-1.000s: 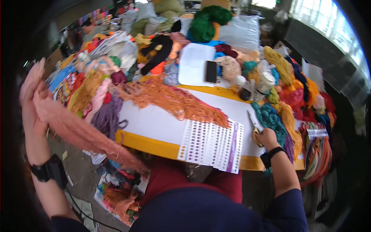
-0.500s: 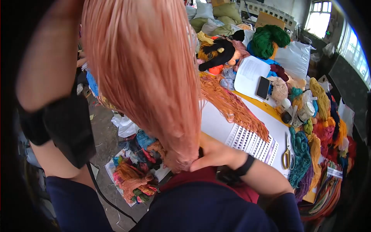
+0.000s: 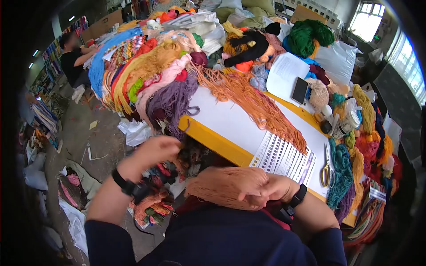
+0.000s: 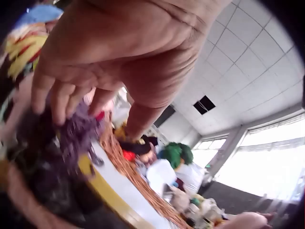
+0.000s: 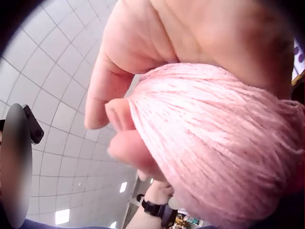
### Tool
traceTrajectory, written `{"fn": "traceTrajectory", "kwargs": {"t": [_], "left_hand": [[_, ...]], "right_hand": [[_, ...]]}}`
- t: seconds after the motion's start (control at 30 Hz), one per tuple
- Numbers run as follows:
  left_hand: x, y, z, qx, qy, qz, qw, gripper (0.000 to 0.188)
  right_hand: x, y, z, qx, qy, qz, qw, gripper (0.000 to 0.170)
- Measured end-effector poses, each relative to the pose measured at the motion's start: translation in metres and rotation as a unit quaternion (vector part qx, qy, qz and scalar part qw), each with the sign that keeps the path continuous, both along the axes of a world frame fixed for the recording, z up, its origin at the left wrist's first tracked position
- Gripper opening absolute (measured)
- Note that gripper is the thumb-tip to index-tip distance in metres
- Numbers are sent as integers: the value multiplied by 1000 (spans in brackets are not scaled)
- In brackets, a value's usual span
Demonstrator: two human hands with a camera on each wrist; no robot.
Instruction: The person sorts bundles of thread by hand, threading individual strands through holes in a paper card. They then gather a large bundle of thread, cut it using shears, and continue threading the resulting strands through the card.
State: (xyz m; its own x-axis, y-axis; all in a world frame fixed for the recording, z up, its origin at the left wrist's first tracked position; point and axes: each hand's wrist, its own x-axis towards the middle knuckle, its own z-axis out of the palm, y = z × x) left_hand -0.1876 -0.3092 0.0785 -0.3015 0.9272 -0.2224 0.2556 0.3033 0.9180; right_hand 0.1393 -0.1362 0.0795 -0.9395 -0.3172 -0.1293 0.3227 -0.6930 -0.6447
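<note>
In front of my waist, a salmon-pink yarn skein [image 3: 217, 186] lies bunched in my right hand [image 3: 273, 188]. The right wrist view shows the fingers passing through and curling round the pink skein [image 5: 214, 143] near one end, with its strands fanned out over them. To the left of the skein, apart from it, my left hand [image 3: 155, 153] is raised with loosely bent fingers. Nothing lies in the left hand [image 4: 124, 62] in the left wrist view. Gold-handled scissors [image 3: 327, 170] rest on the white board [image 3: 222, 117] at the right.
Orange yarn [image 3: 257, 108] stretches across the board, over a punched colour card [image 3: 284, 157]. A phone [image 3: 300, 91] lies on papers behind. Purple yarn [image 3: 173, 104] hangs at the table's left corner, teal yarn [image 3: 341, 170] at the right. Another person [image 3: 75, 60] is far left.
The right hand has left the scissors on the board and taken hold of the skein. The skein came from the far left to my lap, and the left hand has let go of it.
</note>
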Motion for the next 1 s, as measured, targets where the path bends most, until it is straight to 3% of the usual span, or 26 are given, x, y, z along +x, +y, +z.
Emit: {"fn": "traceTrajectory", "kwargs": {"t": [0.03,0.07,0.13,0.23,0.37,0.43,0.5,0.53,0.6,0.63,0.7,0.73,0.77,0.8,0.83,0.87,0.93,1.0], "left_hand": [[31,5,8,-70,-1,-18,997,28],[59,12,13,-70,13,-41,997,23],[87,25,-14,108,80,-116,984,20],[116,46,-16,27,-39,-114,992,25],[121,54,-36,72,-94,-142,983,25],[107,54,-31,28,-336,-12,941,19],[71,50,-32,81,-409,57,907,7],[56,48,-32,90,-435,135,886,4],[22,39,-43,147,-469,209,846,4],[7,31,-52,155,-463,226,843,6],[-7,18,-63,186,-396,314,843,4],[-11,12,-73,186,-395,315,843,4],[-13,6,-88,132,-199,285,928,6],[-10,2,-90,70,7,240,968,7],[-8,-4,-89,7,118,98,988,9],[0,-8,-91,-63,99,13,993,10],[13,-10,-103,-86,123,-165,975,25],[31,-5,-88,-143,136,-199,960,30]], "right_hand": [[4,5,-11,-26,-1,-11,1000,54],[8,10,-21,-52,-2,-21,998,63],[10,12,-21,-40,-14,-27,999,67],[4,5,-8,1,-19,-71,997,72],[-14,-4,6,70,9,-159,985,68],[-11,7,2,75,1,-146,987,66],[-12,16,-2,55,53,-214,974,60],[-17,16,-4,65,65,-282,955,56],[-27,21,6,31,58,-364,929,58],[-34,20,11,38,45,-427,902,61],[-42,33,3,2,60,-439,896,58],[-49,34,4,-27,56,-468,881,52],[-55,36,5,-57,52,-496,865,46],[-57,40,5,-63,64,-485,870,44],[-60,41,5,-64,64,-485,870,44],[-64,41,7,-85,55,-492,865,44],[-71,43,6,-103,43,-502,858,47],[-72,39,11,-105,37,-493,863,47]]}}
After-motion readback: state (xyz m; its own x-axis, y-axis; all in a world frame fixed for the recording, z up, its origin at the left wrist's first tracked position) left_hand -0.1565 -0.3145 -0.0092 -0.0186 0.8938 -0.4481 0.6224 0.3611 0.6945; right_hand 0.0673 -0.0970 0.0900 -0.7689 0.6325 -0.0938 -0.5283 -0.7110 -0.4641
